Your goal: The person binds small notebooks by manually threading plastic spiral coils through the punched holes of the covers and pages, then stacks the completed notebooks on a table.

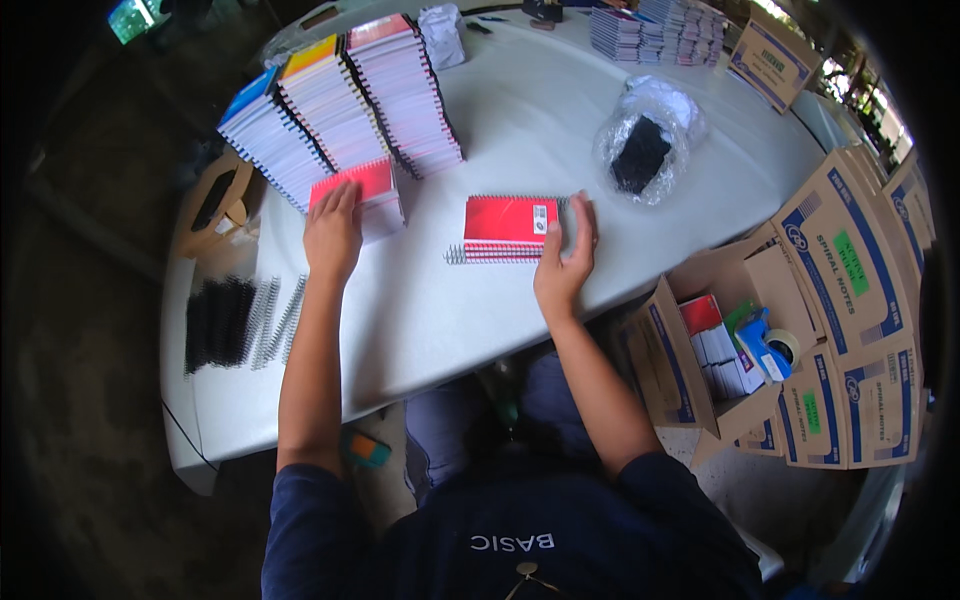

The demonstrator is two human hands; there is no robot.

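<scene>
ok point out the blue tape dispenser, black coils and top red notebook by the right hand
Blue tape dispenser (761, 346): head view, its blue body.
Black coils (220, 325): head view, middle of the bunch.
Top red notebook (499, 217): head view, its red cover.

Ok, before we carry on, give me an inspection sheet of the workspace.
Surface: white table, its edges bent by the lens.
Job's things: two small red-topped notebook piles, the left pile in front of the tall notebook stacks, the right pile near mid-table.
Clutter: black coils and silver coils at left; clear plastic wrap around something black, far right.
Hands: left hand on the left pile, grip unclear; right hand at the right pile's right end, fingers extended.
Cables: thin dark line at the table's left edge; can't tell whether it's a cable.
Surroundings: cardboard boxes at right; an open box holds notebooks and a blue tape dispenser.
</scene>
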